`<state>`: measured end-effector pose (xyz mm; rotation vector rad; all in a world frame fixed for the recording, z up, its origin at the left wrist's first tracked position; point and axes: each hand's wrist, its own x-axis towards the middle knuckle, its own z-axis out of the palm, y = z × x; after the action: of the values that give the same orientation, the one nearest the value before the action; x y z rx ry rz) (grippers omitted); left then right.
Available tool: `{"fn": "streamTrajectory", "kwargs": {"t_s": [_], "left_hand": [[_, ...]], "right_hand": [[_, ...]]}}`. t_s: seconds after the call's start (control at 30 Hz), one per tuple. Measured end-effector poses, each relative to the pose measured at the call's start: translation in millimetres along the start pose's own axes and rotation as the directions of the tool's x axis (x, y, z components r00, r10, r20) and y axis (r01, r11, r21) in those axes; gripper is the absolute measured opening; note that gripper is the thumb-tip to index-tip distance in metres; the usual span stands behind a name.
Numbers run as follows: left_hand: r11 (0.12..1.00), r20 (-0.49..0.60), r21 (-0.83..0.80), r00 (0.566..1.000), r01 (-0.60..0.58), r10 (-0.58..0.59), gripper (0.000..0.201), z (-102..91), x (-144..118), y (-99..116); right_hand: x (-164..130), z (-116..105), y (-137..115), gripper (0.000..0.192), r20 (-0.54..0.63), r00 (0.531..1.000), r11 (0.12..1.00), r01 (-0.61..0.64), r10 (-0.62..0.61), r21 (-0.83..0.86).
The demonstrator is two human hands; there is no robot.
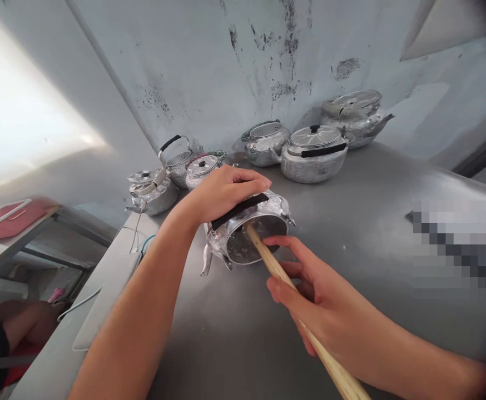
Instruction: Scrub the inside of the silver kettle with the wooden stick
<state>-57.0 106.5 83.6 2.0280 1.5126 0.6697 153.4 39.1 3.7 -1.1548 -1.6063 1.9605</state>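
A silvery metal kettle (223, 238) lies tipped on its side on the grey table, its lidless mouth facing me. My left hand (226, 191) bends over its upper side, just behind the black grip of the handle (241, 211), and holds the kettle; some fingertips are hidden. With my right hand (305, 283) I grip a pale wooden stick (278, 269), index finger stretched along it near the rim. The stick's far end goes into the kettle's mouth, where its tip cannot be made out.
Along the stained wall stand several more kettles, among them a lidded one (313, 166) and a larger one (353, 128). A white flat case (107, 305) with cables lies at the table's left edge. Lower left, a person's leg (26, 328) shows beside a shelf (21, 236) with a red basket (15, 216).
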Motion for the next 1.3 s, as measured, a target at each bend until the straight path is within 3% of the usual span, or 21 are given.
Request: {"fn": "streamTrajectory", "kwargs": {"t_s": [0.17, 0.3, 0.43, 0.57, 1.3], "left_hand": [[1.000, 0.006, 0.005, 1.000, 0.006, -0.006, 0.040, -0.1, 0, 1], [1.000, 0.004, 0.003, 1.000, 0.008, -0.008, 0.039, -0.6, 0, 1], [1.000, 0.005, -0.003, 1.000, -0.004, 0.004, 0.038, -0.5, 0, 1], [1.000, 0.003, 0.000, 1.000, -0.002, 0.002, 0.039, 0.1, 0, 1], [1.000, 0.007, -0.005, 1.000, -0.001, 0.001, 0.040, -1.0, 0, 0]], "right_hand": [[-1, 0, 0, 0.045, 0.024, 0.999, 0.999, -0.030, 0.031, -0.029], [-1, 1, 5, 0.040, -0.007, 0.999, 0.999, 0.040, -0.040, -0.012], [-2, 2, 5, 0.040, 0.016, 1.000, 1.000, 0.003, -0.003, -0.030], [-3, 2, 7, 0.039, -0.007, 0.999, 0.999, 0.047, -0.047, -0.001], [-2, 1, 6, 0.040, 0.016, 1.000, 0.999, -0.003, 0.003, -0.045]]}}
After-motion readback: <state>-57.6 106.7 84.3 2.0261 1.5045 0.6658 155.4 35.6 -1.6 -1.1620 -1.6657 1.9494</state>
